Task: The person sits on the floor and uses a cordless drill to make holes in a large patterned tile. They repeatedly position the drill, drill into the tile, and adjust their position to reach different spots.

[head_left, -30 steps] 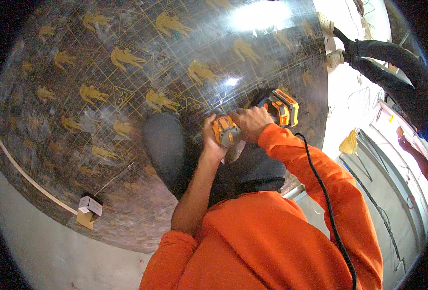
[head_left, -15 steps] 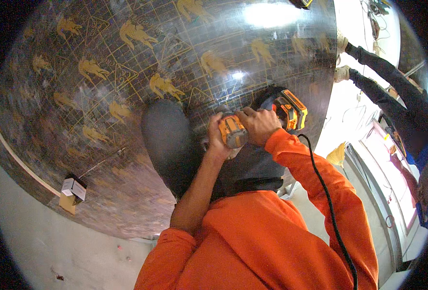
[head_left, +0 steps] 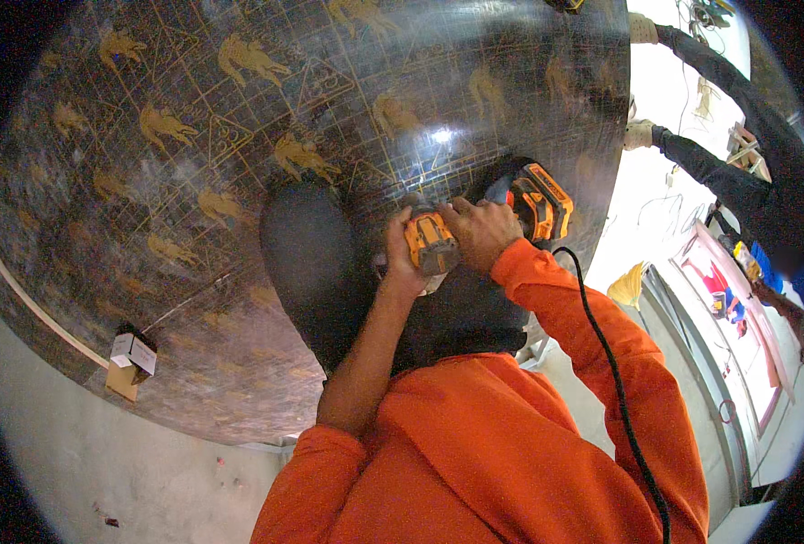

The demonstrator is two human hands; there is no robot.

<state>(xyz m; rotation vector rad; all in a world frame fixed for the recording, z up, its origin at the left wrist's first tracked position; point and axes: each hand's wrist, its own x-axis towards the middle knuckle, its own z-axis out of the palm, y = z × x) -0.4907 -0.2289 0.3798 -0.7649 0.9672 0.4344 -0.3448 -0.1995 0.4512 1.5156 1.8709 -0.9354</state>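
Both my hands are on an orange and grey cordless drill (head_left: 433, 238) above the dark board, between my knees. My left hand (head_left: 403, 254) wraps round the left side of its body. Closed round its handle is my right hand (head_left: 486, 231), with the orange and black battery (head_left: 543, 201) sticking out to the right. The drill's front end is hidden under its body and my hands. Beneath lies a large dark brown board (head_left: 184, 208) with a gold grid and gold animal prints. My dark-clad left knee (head_left: 304, 245) rests on it beside my left forearm.
A small white and brown box (head_left: 132, 355) sits at the board's near-left edge. A black cord (head_left: 606, 349) runs over my right sleeve. At the right, another person's gloved hands (head_left: 638, 134) touch the board's edge. A yellow and black object (head_left: 565, 4) is partly cut off at the top.
My hands and the drill stay nearly in place, with a slight shift of the view. The other person's upper gloved hand has moved farther up along the board's edge.
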